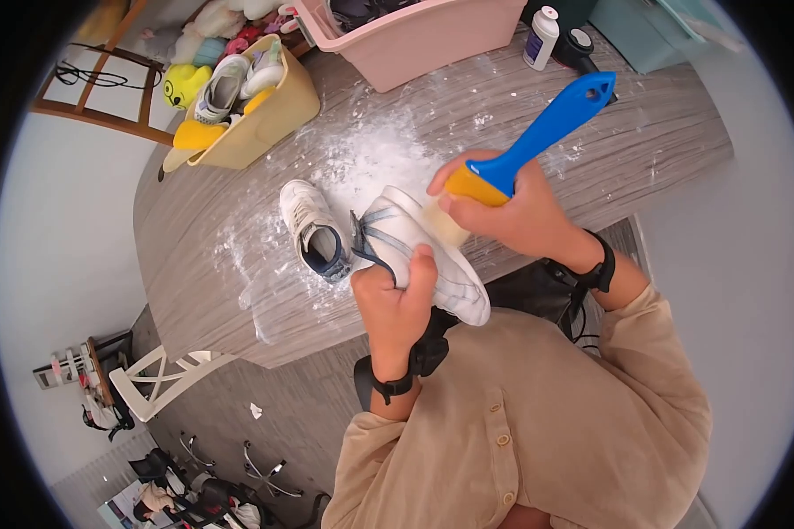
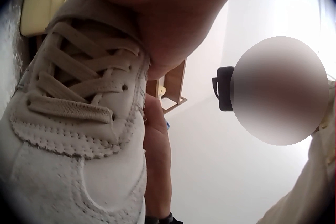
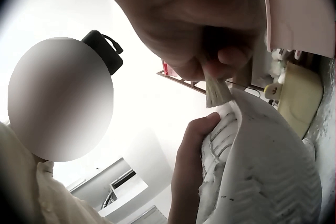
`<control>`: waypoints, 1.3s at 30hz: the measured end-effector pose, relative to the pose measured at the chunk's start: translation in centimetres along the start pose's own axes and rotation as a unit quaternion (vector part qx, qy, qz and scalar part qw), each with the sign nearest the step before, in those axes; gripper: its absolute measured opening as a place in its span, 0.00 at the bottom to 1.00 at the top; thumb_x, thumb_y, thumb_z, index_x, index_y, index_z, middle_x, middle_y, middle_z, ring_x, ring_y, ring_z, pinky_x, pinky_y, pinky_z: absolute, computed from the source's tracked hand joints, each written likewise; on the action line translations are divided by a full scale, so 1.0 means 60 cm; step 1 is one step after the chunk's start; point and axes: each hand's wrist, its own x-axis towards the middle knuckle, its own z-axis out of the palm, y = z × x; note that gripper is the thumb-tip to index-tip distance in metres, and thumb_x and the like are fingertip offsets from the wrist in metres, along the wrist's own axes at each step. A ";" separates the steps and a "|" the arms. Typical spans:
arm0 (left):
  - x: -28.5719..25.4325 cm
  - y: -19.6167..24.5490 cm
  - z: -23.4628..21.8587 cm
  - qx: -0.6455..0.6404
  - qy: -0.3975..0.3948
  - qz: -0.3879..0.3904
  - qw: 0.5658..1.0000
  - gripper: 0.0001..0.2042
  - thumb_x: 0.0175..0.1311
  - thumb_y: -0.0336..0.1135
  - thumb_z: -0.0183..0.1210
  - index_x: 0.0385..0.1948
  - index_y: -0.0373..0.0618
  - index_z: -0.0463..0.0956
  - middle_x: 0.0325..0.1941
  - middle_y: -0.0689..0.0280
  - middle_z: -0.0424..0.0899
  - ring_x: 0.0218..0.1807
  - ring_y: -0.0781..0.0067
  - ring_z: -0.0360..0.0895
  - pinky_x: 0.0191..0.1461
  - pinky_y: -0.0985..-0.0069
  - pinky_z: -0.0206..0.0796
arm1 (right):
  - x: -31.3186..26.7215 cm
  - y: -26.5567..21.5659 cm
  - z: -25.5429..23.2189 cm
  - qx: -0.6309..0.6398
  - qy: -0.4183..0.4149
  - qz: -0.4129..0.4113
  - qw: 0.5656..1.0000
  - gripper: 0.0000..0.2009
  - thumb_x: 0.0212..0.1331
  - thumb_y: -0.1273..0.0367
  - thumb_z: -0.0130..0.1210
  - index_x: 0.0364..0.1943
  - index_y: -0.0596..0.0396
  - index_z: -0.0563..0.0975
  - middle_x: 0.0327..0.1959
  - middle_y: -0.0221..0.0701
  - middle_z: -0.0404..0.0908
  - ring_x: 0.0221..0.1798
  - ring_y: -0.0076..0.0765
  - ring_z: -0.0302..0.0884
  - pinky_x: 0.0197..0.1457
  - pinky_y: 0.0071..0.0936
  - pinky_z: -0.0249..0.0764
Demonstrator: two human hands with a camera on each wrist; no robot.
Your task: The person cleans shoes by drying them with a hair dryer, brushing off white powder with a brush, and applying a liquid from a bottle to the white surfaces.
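My left hand [image 1: 395,304] grips a white sneaker [image 1: 397,240] with grey stripes by its heel opening, tilting it on its side above the table. In the left wrist view, its crossed laces [image 2: 79,71] and toe show close up. My right hand [image 1: 529,207] holds a paintbrush [image 1: 547,128] with a blue handle and yellow collar, handle pointing up and away. In the right wrist view, the pale bristles [image 3: 216,94] are right at the sneaker's edge, beside the patterned sole [image 3: 273,176]. A second white sneaker [image 1: 303,204] with a dark lining stands on the table, left of the held one.
White powder [image 1: 362,163] is scattered over the wood-grain table [image 1: 194,238]. A yellow bin [image 1: 282,123] with shoes and toys stands back left, a pink bin [image 1: 441,44] behind. A white bottle [image 1: 542,40], a black object [image 1: 576,53] and a teal bin [image 1: 648,40] stand back right.
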 end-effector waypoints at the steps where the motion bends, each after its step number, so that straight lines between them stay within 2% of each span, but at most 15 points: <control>1: -0.001 0.002 -0.001 0.011 -0.008 -0.005 1.000 0.09 0.55 0.28 0.58 0.18 0.32 0.74 0.11 0.62 0.72 0.16 0.81 0.66 0.21 0.77 0.59 | 0.007 -0.006 -0.001 0.009 0.004 -0.005 1.000 0.05 0.52 0.72 0.58 0.33 0.56 0.79 0.22 0.19 0.73 0.26 0.11 0.66 0.29 0.14 0.63; 5: -0.001 0.003 0.004 -0.011 -0.008 0.007 1.000 0.10 0.55 0.28 0.58 0.17 0.32 0.74 0.10 0.64 0.71 0.15 0.82 0.65 0.20 0.77 0.58 | 0.018 -0.020 0.001 0.040 0.017 0.000 0.999 0.05 0.52 0.72 0.58 0.33 0.55 0.78 0.24 0.20 0.74 0.28 0.13 0.67 0.32 0.15 0.65; 8: 0.000 0.004 0.003 -0.013 -0.003 0.006 1.000 0.10 0.55 0.28 0.59 0.16 0.32 0.74 0.09 0.64 0.71 0.15 0.82 0.64 0.20 0.77 0.57 | 0.018 0.011 0.007 0.029 0.002 -0.048 0.998 0.05 0.52 0.72 0.58 0.33 0.56 0.78 0.27 0.21 0.75 0.31 0.14 0.68 0.35 0.17 0.66; 11: 0.001 -0.001 -0.004 -0.010 0.003 -0.001 1.000 0.10 0.56 0.28 0.59 0.17 0.32 0.74 0.09 0.65 0.71 0.15 0.83 0.64 0.20 0.77 0.57 | -0.005 0.015 0.002 0.015 -0.050 0.008 0.999 0.05 0.53 0.72 0.58 0.33 0.56 0.78 0.29 0.22 0.76 0.33 0.14 0.69 0.37 0.17 0.67; 14: 0.005 0.004 -0.001 -0.021 0.015 -0.006 1.000 0.11 0.56 0.28 0.59 0.17 0.32 0.74 0.09 0.65 0.71 0.15 0.83 0.64 0.20 0.78 0.57 | -0.013 0.021 -0.001 0.003 -0.061 0.000 0.998 0.05 0.54 0.72 0.58 0.33 0.57 0.78 0.30 0.23 0.76 0.33 0.14 0.69 0.37 0.17 0.67; 16: 0.006 0.011 0.009 -0.034 0.024 -0.002 0.999 0.11 0.56 0.28 0.58 0.17 0.32 0.74 0.10 0.66 0.71 0.15 0.84 0.64 0.20 0.78 0.57 | -0.006 0.012 0.002 0.020 -0.020 -0.017 0.999 0.05 0.54 0.73 0.57 0.34 0.57 0.78 0.30 0.23 0.77 0.33 0.14 0.69 0.37 0.17 0.67; 20: 0.001 0.008 0.005 -0.013 -0.027 -0.018 0.999 0.10 0.56 0.28 0.58 0.17 0.32 0.75 0.11 0.66 0.73 0.16 0.84 0.65 0.21 0.78 0.58 | 0.016 -0.001 0.008 0.008 0.014 -0.055 0.998 0.05 0.53 0.73 0.57 0.34 0.57 0.78 0.30 0.23 0.77 0.32 0.14 0.69 0.36 0.17 0.68; 23: 0.002 0.008 0.002 -0.017 -0.020 -0.018 0.999 0.10 0.56 0.28 0.58 0.18 0.32 0.75 0.11 0.65 0.73 0.17 0.83 0.66 0.21 0.78 0.59 | 0.006 0.010 0.008 0.016 -0.013 -0.020 1.000 0.05 0.53 0.73 0.57 0.34 0.57 0.78 0.29 0.23 0.77 0.31 0.15 0.70 0.36 0.18 0.68; 26: 0.005 0.000 -0.001 -0.014 -0.012 -0.017 1.000 0.10 0.56 0.28 0.59 0.18 0.32 0.75 0.11 0.65 0.73 0.17 0.83 0.66 0.21 0.78 0.59 | -0.017 0.023 0.002 -0.023 -0.049 -0.029 0.998 0.05 0.52 0.73 0.58 0.33 0.57 0.78 0.27 0.24 0.76 0.31 0.15 0.70 0.35 0.18 0.68; 27: 0.006 0.000 0.000 -0.014 -0.004 -0.019 1.000 0.10 0.56 0.28 0.59 0.18 0.32 0.75 0.11 0.65 0.73 0.17 0.84 0.66 0.21 0.78 0.58 | -0.022 0.022 -0.001 -0.045 -0.063 -0.010 0.997 0.05 0.51 0.73 0.58 0.33 0.57 0.78 0.26 0.24 0.76 0.30 0.16 0.70 0.35 0.18 0.67; 31: 0.010 0.002 0.011 -0.034 0.007 -0.007 0.999 0.10 0.56 0.28 0.59 0.18 0.32 0.75 0.11 0.65 0.73 0.17 0.84 0.66 0.21 0.78 0.58 | -0.014 0.014 -0.005 -0.032 -0.031 -0.020 0.999 0.05 0.51 0.74 0.57 0.33 0.57 0.78 0.26 0.24 0.77 0.30 0.16 0.70 0.35 0.18 0.67; 33: 0.007 0.003 0.006 -0.006 -0.021 -0.021 1.000 0.10 0.56 0.28 0.59 0.19 0.31 0.75 0.11 0.65 0.73 0.17 0.84 0.67 0.21 0.78 0.59 | -0.001 0.003 -0.002 -0.015 0.000 -0.022 1.000 0.05 0.52 0.74 0.57 0.33 0.57 0.78 0.26 0.24 0.77 0.30 0.16 0.70 0.35 0.18 0.67; 35: 0.006 0.001 0.003 0.003 -0.031 -0.023 0.999 0.09 0.56 0.28 0.59 0.19 0.31 0.76 0.11 0.64 0.74 0.17 0.84 0.67 0.21 0.78 0.59 | 0.001 0.011 -0.002 -0.017 -0.003 -0.037 0.999 0.05 0.52 0.74 0.57 0.33 0.57 0.78 0.26 0.24 0.77 0.30 0.16 0.70 0.35 0.18 0.67; 39: 0.008 -0.007 -0.004 0.000 -0.010 -0.029 1.000 0.09 0.56 0.29 0.59 0.20 0.31 0.76 0.12 0.64 0.74 0.18 0.84 0.67 0.22 0.78 0.59 | -0.016 0.030 -0.001 -0.069 -0.078 -0.021 0.994 0.05 0.51 0.74 0.57 0.33 0.58 0.78 0.27 0.24 0.77 0.31 0.16 0.70 0.35 0.18 0.67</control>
